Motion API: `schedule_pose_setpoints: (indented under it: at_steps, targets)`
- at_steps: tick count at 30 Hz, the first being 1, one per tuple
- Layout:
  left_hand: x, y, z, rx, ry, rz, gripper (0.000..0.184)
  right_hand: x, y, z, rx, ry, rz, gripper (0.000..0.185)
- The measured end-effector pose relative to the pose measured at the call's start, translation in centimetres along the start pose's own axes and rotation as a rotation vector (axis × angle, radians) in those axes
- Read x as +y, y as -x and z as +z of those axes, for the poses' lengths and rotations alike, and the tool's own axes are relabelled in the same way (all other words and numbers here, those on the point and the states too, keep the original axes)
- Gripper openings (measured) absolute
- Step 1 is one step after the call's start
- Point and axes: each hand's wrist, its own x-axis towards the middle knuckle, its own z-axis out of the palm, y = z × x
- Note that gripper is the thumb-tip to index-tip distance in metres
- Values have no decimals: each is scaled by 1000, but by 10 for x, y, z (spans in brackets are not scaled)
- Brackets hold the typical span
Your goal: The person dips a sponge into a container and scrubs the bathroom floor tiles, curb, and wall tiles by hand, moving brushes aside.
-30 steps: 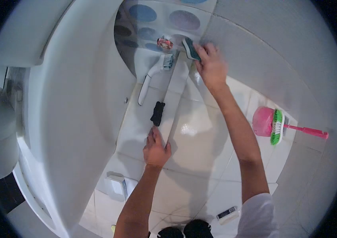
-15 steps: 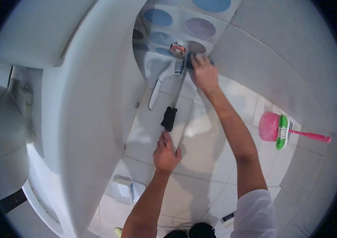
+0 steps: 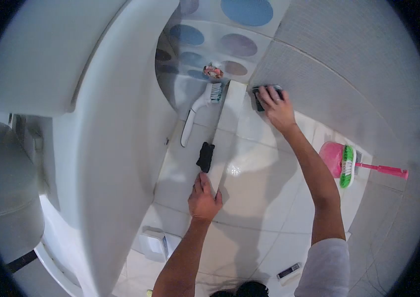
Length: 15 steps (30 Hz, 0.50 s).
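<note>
My right hand (image 3: 278, 110) is closed over a dark scrubbing pad (image 3: 258, 102), pressing it on the floor at the foot of the grey wall; its underside is hidden. My left hand (image 3: 204, 202) lies with fingers stretched at the narrow raised ledge (image 3: 233, 101), and its fingertips are at the lower end of a crumpled black pad (image 3: 205, 156). Beyond that pad, a white-handled scrub brush (image 3: 197, 110) lies on the tiles with its bristles toward the dotted wall.
A pink scoop (image 3: 330, 157) with a green-and-white brush (image 3: 347, 166) across it lies at the right wall. The white bathtub-like fixture (image 3: 116, 148) curves along the left. A white container (image 3: 154, 244) and a small dark-labelled box (image 3: 289, 271) are on the floor. An orange-and-white object (image 3: 213, 71) sits at the dotted wall.
My right hand has moved right with the scrubbing pad, from the end of the ledge to the floor by the grey wall. My left hand stays beside the black pad. The view shifts slightly.
</note>
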Motion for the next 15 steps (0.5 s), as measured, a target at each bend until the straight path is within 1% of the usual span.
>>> schedule_pose_setpoints:
  at_steps: [1,3,4,5,6,8,9,11,12,13,15]
  targets:
    - [-1,-3,0,3,-10,9,82,4,-10,-16,4,1,13,44]
    - [1,0,0,18,-26,14,81,16,-33,-59,224,-137,185,43]
    - [1,1,-1,17,-38,14,81,16,-54,-80,358,-148,200,42]
    - [2,1,-3,-31,-15,-13,82,12,-73,-91,415,-214,227,43]
    - [4,-1,-3,-76,9,-39,83,7,-92,-96,473,-276,253,44]
    - [5,-1,-2,-57,8,-27,83,-23,-127,-79,526,-408,343,43]
    - [4,-1,-1,-40,7,-21,83,-37,-131,-68,533,-411,350,43]
    - [0,1,-1,-47,-3,-6,83,-59,-132,-51,331,-407,385,42]
    - [0,-1,-1,-48,7,7,83,-55,-130,-50,306,-572,479,40]
    - [0,0,-1,-54,8,6,83,-53,-123,-49,300,-574,480,40]
    - [2,-1,-2,-40,3,2,84,-51,-111,-51,232,-607,553,39]
